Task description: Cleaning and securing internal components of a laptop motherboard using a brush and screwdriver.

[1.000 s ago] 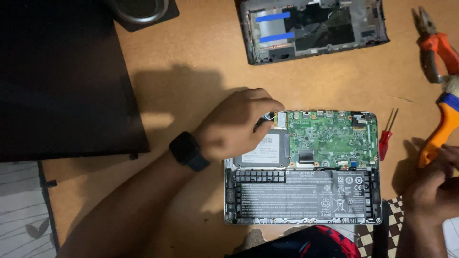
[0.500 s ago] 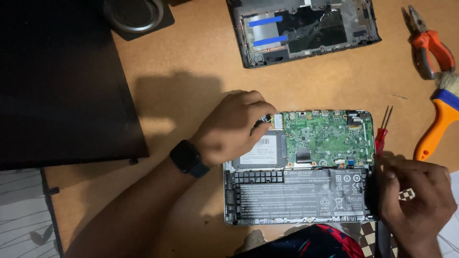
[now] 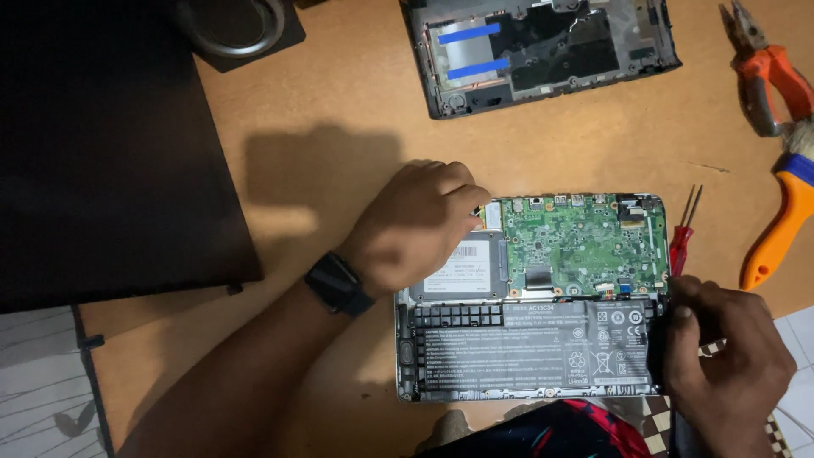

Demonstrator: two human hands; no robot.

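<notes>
Opened laptop chassis [image 3: 526,339] lying on wooden table [image 3: 339,127], long axis running left-right, green motherboard [image 3: 577,242] facing up. Left hand [image 3: 415,225] resting curled over drive corner; right hand [image 3: 721,356] pinching chassis right edge.

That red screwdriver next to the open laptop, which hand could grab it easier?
Probably the right hand. It rests at the laptop's right edge, just below the red screwdriver. The left hand sits on the laptop's far left corner.

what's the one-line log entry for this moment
left hand: on opened laptop near drive | right hand: at laptop's right edge | screwdriver: beside laptop
</notes>
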